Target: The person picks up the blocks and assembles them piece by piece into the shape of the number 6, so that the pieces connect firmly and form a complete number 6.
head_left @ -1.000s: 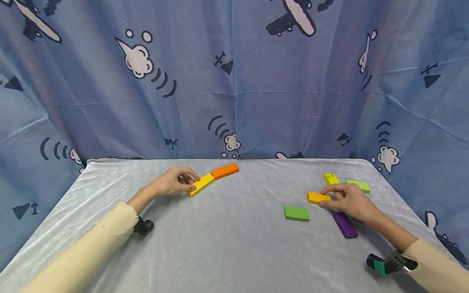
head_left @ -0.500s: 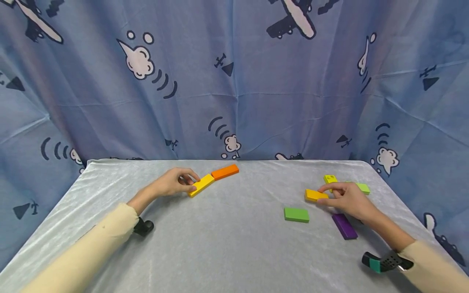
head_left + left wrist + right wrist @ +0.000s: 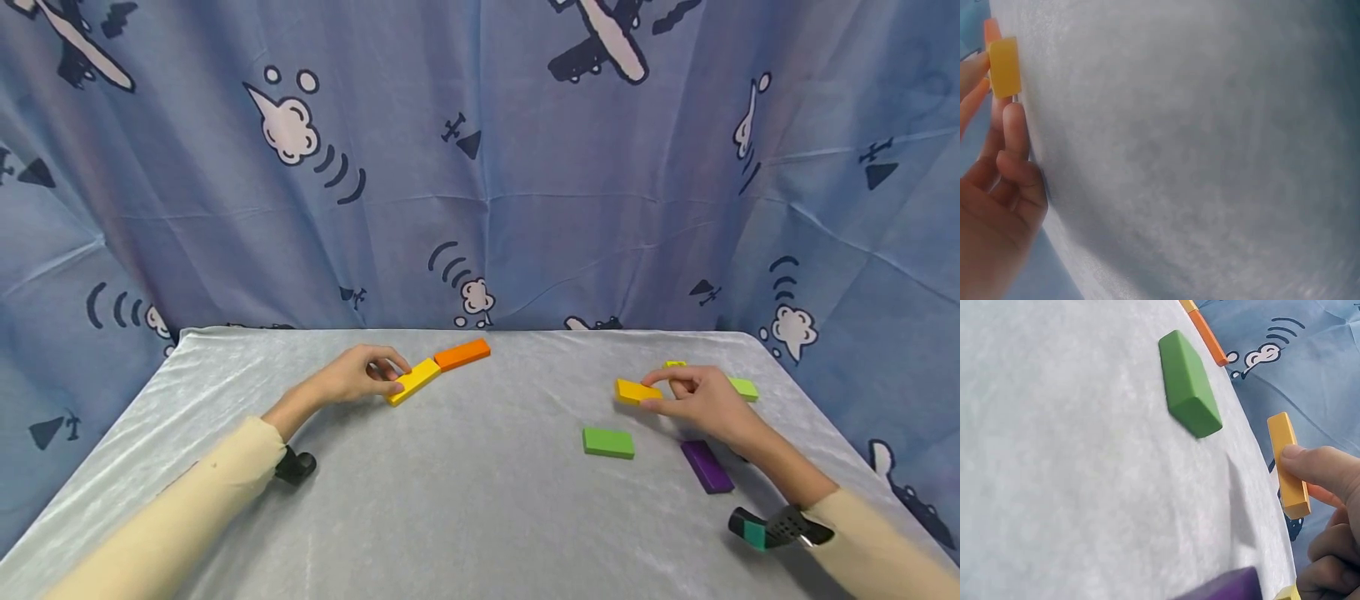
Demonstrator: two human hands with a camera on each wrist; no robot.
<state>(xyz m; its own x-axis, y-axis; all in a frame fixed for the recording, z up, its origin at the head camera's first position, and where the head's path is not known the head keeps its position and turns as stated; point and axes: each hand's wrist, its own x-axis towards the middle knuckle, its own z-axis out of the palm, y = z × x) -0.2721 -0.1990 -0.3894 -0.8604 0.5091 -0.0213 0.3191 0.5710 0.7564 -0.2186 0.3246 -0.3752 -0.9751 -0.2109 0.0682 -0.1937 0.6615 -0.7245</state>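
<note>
My left hand [image 3: 360, 372] pinches the near end of a yellow block [image 3: 422, 379] lying on the cloth, thumb on one side and fingers on the other. The far end of that block meets an orange block [image 3: 462, 355], the two forming a slightly bent line. On the right, a golden-yellow block [image 3: 630, 391] is held between thumb and fingers of my right hand [image 3: 705, 404]. The right wrist view shows this block [image 3: 1286, 469] raised off the cloth, with a shadow beneath. A green block [image 3: 608, 442] lies in front of it, to the left.
A purple block [image 3: 707, 467] lies below my right hand. Behind the hand, a bright yellow block [image 3: 675, 363] and a light green block [image 3: 745, 388] are partly hidden. Grey cloth [image 3: 465, 483] covers the table, and a blue patterned curtain [image 3: 480, 167] hangs behind its far edge.
My right hand has lifted the golden-yellow block and carried it a little left and away from me. The left hand stays on its yellow block.
</note>
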